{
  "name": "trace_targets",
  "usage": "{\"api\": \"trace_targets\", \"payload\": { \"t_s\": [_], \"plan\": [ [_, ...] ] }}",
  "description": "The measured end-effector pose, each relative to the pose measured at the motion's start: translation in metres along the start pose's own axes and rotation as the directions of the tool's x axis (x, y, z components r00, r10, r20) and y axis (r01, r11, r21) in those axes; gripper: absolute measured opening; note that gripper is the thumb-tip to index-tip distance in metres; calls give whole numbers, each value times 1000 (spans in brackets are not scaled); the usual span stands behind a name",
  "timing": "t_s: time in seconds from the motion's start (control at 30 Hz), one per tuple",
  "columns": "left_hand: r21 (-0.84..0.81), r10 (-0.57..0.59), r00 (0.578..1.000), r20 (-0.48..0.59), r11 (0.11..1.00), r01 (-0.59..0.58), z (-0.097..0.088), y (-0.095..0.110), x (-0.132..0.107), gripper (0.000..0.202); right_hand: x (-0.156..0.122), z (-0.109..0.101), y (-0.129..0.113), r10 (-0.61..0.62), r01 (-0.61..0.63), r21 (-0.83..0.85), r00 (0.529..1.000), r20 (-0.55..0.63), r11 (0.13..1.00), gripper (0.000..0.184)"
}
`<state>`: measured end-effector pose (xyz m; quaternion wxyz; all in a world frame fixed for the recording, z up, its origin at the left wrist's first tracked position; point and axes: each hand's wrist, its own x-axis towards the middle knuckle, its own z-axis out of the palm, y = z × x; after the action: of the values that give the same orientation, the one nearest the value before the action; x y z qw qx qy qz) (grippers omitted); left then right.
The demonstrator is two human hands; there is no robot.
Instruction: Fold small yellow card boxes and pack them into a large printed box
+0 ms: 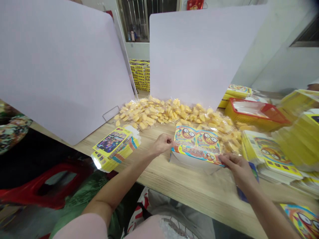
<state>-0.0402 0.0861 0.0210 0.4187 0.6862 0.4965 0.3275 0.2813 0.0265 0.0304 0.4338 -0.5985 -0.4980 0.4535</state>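
On the near side of the printed carton, we have a strip of bare bench where a hand could pass. To the carton's left, past our left hand, more open wood reaches as far as the stacked yellow boxes, which stand in the way. Behind the carton, bagged yellow pieces bar us across its whole width, backed by an upright white board. To its right, our right hand and then piled printed boxes block us.

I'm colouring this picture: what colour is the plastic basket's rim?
The basket's rim is red, best seen in the head view.
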Motion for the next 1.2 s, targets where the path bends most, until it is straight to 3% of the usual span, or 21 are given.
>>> {"api": "trace_targets", "payload": {
  "t_s": [0.3,0.73,1.2],
  "plan": [
    [33,-24,999,26,999,23,-6,11,3,29,1,4,-6,-49,50,14,999,-24,999,42],
    [31,-8,999,41,999,7,-7,8,6,31,3,7,-10,-31,31,98,999,6,995,46],
    [46,-15,999,33,999,14,-6,10,6,28,4,3,2,-160,159,-34,986,-39,987,39]
  ]
}}
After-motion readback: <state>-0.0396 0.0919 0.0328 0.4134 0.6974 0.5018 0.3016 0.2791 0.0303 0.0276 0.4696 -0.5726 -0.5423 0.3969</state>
